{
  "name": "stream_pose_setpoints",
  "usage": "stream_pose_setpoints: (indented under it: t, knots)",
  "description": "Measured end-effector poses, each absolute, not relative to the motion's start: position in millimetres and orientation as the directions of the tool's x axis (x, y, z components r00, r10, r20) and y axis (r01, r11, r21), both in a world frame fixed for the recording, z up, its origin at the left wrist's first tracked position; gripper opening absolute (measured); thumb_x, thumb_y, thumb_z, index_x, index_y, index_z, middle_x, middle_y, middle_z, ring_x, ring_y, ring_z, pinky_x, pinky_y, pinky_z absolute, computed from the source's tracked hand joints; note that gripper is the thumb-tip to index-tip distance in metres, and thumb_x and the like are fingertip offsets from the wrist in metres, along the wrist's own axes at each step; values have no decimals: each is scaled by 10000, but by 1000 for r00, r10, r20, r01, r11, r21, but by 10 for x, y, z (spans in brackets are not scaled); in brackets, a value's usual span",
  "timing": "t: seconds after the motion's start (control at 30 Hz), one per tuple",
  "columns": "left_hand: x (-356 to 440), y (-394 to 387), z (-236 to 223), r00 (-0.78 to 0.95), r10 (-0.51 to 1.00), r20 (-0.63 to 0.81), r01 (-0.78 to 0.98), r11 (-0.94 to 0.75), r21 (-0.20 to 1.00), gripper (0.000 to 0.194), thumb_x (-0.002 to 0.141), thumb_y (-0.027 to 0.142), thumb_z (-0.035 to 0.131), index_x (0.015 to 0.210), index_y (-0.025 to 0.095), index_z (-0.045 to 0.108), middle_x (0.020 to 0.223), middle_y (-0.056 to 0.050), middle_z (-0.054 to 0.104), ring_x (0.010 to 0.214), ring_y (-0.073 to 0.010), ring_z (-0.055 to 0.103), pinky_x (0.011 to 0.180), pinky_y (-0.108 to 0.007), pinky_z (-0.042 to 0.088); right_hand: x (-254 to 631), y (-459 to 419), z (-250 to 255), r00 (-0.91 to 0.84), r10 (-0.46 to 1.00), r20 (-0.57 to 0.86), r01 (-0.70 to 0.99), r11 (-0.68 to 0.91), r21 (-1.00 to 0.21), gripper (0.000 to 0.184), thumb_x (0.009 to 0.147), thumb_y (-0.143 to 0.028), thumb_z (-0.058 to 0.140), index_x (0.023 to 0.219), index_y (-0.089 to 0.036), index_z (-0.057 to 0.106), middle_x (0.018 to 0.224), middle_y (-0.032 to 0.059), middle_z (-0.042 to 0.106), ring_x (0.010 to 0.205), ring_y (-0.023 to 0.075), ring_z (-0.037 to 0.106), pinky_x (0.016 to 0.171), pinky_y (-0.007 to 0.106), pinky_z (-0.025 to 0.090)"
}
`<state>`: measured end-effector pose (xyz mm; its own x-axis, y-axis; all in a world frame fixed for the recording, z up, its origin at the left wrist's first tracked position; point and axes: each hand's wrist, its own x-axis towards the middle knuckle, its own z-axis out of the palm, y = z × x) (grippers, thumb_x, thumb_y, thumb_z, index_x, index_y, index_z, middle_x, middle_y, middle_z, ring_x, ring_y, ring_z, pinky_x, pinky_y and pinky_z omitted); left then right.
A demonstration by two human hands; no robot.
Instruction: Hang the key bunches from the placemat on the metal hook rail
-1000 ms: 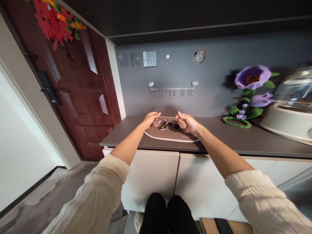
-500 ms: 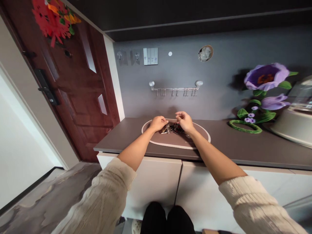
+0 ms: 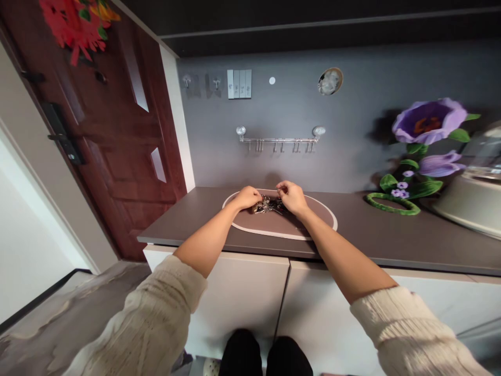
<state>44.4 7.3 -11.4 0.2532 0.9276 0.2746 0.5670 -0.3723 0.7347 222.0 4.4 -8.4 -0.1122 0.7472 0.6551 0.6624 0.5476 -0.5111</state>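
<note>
On an oval brown mat (image 3: 274, 224) with a pale rim lies a small heap of shiny metal and dark pieces that look like keys (image 3: 268, 204). My left hand (image 3: 247, 198) is at the heap's left side, thumb and fingers pinched on its edge. From the right, my right hand (image 3: 293, 198) reaches over the heap's other end. Its thumb and forefinger are brought together, and what lies between them is too small to make out. The fingers partly cover the heap.
A clear rail with small hooks (image 3: 278, 140) is fixed to the grey wall behind. To the right stand purple fabric flowers (image 3: 428, 122) on a green ring base (image 3: 392, 204), beside a cream, clear-topped appliance (image 3: 473, 201). A dark shelf (image 3: 313, 31) overhangs the counter (image 3: 368, 230).
The view has shifted slightly. My left hand has moved a little left on the heap, and more of the metal pieces show between the hands. My right hand stays pinched above its end.
</note>
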Motion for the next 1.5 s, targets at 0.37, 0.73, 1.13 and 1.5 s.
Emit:
stream_pose_setpoints:
  t: [0.37, 0.73, 1.13, 1.5]
  knots:
    - [355, 102, -49, 244, 951, 191, 127, -227, 966, 130, 624, 247, 605, 599, 122, 581, 452, 3, 523, 355, -65, 418, 375, -195, 269, 2143, 32, -87, -169, 722, 671, 663, 588, -465, 199, 701, -131, 437, 822, -178, 588, 758, 38, 613, 698, 140, 542, 709, 279, 420]
    - [350, 92, 20, 254, 948, 194, -256, -128, 958, 81, 644, 153, 560, 585, 117, 517, 463, 16, 483, 421, -78, 473, 451, -208, 374, 2104, -14, -54, -186, 679, 710, 643, 631, -435, 208, 717, -164, 431, 869, -187, 570, 792, 38, 605, 714, 145, 527, 712, 287, 403]
    - [357, 5, 96, 338, 922, 188, -391, -44, 919, 39, 681, 110, 527, 699, 108, 562, 680, -35, 587, 623, -110, 585, 527, -205, 462, 2087, -24, -49, -194, 682, 705, 579, 660, -479, 179, 776, -274, 445, 855, -196, 585, 824, 43, 601, 758, 154, 524, 748, 292, 393]
    - [392, -53, 139, 353, 904, 241, -453, -60, 889, 96, 650, 76, 487, 617, 101, 575, 585, -28, 550, 540, -89, 517, 439, -190, 385, 2093, 25, -41, -308, 729, 611, 464, 676, -573, 236, 782, -375, 460, 777, -194, 611, 857, 28, 611, 876, 175, 488, 822, 316, 348]
